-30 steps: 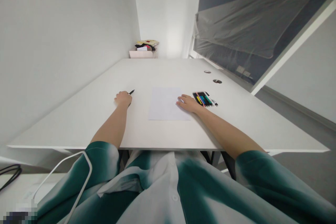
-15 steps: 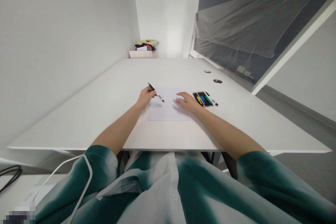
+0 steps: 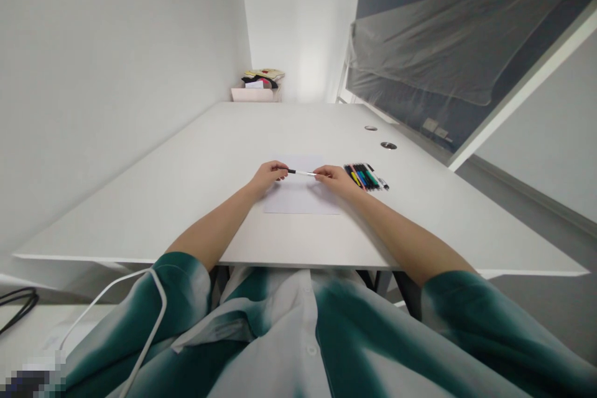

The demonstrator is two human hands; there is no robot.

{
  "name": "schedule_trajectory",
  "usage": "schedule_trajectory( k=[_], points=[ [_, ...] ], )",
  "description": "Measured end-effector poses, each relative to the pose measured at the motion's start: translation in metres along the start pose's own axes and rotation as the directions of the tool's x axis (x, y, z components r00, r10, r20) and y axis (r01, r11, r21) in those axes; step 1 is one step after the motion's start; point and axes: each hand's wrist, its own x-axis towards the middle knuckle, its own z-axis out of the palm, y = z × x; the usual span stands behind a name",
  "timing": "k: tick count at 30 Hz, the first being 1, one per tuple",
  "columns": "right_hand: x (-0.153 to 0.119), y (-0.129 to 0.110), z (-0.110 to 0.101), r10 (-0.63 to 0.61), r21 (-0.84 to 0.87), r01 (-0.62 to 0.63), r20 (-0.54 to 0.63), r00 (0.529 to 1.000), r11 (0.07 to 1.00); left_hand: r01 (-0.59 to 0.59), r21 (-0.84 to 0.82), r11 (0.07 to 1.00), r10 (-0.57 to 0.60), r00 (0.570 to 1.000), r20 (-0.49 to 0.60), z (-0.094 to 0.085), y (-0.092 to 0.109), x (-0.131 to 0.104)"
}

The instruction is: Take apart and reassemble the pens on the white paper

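A slim pen (image 3: pixel 301 173) with a black end and a pale barrel lies level between my hands, above a white sheet of paper (image 3: pixel 301 199). My left hand (image 3: pixel 270 175) pinches its black end. At the pale end, the fingers of my right hand (image 3: pixel 333 179) are closed on the barrel. Just right of that hand, a row of several pens (image 3: pixel 366 177) with yellow, blue, green, red and black parts lies on the table.
The white table (image 3: pixel 186 199) has two round metal inserts, a nearer one (image 3: pixel 388 145) and a farther one. A pink box (image 3: pixel 252 95) with piled items stands beyond the far edge. A plastic-covered dark panel (image 3: pixel 429 43) leans at right. A white cable (image 3: pixel 156 305) crosses my left sleeve.
The pen has turned from a slant to level. My right hand has closed on its pale end, while my left hand now grips the black end.
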Motion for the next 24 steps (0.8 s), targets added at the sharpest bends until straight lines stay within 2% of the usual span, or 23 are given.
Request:
schedule_trajectory(
  k=[3, 9, 16, 24],
  points=[
    [0.001, 0.005, 0.0, 0.056, 0.07, -0.054, -0.031, 0.998, 0.996, 0.0, 0.087, 0.996, 0.0, 1.0, 0.004, -0.007, -0.003, 0.002],
    [0.002, 0.012, 0.002, 0.138, 0.167, -0.127, -0.054, 0.989, 0.978, -0.016, 0.153, 0.988, 0.009, 0.999, 0.046, -0.013, -0.008, 0.004],
    [0.002, 0.012, -0.001, 0.189, 0.348, -0.158, -0.056, 0.98, 0.924, -0.035, 0.124, 0.992, 0.032, 0.999, 0.027, -0.018, -0.012, 0.007],
    [0.003, 0.01, 0.001, 0.233, 0.383, -0.192, -0.061, 0.971, 0.903, -0.057, 0.155, 0.986, 0.056, 0.998, 0.009, -0.016, -0.013, 0.009]
  ],
)
